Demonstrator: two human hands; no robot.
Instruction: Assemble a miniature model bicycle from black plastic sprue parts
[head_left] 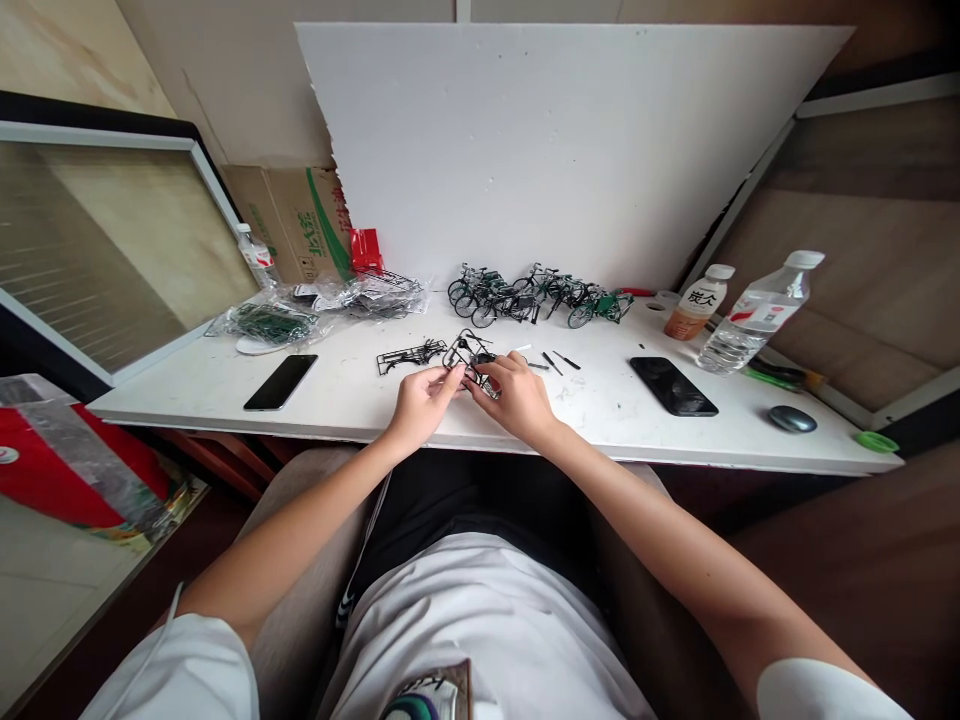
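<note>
Near the table's front edge, my left hand and my right hand are closed on a small dark model bicycle part. Both sets of fingertips pinch it and hide its lower portion. Just left of it lies a black plastic parts frame. To the right are small dark tools or sticks, too small to name surely. Behind my hands, several assembled miniature bicycles in black and green stand in a row.
Clear bags of parts lie at the back left. One phone rests left, another phone right. A brown drink bottle, a water bottle and a computer mouse are at the right. A white board stands behind.
</note>
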